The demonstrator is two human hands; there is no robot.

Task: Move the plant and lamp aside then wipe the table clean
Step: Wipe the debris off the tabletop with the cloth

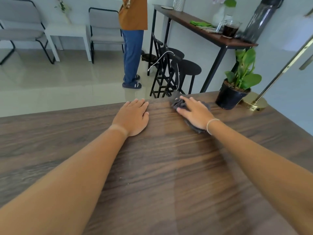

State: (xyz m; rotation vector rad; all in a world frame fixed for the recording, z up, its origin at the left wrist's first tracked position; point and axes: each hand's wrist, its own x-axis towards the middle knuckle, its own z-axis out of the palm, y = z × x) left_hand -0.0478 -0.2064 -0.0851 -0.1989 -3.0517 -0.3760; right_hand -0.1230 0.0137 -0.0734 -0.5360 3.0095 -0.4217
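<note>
A dark wooden table [152, 175] fills the lower view. My right hand [194, 112] presses flat on a grey cloth [177, 103] near the table's far edge, fingers spread over it. My left hand [133, 116] lies palm down on the bare wood just left of the cloth, holding nothing. A green plant in a black pot [232, 97] stands at the far right corner of the table. Right beside the pot is the round brass base of the lamp [254, 102], its gold stem rising out of view to the upper right.
Beyond the table edge a person in blue trousers [132, 53] stands on the tiled floor. Two black stools [186, 68] sit under a narrow side table [211, 36] that carries a glass jug, green cloths and a dark bottle. Grey chairs [105, 26] line the back wall.
</note>
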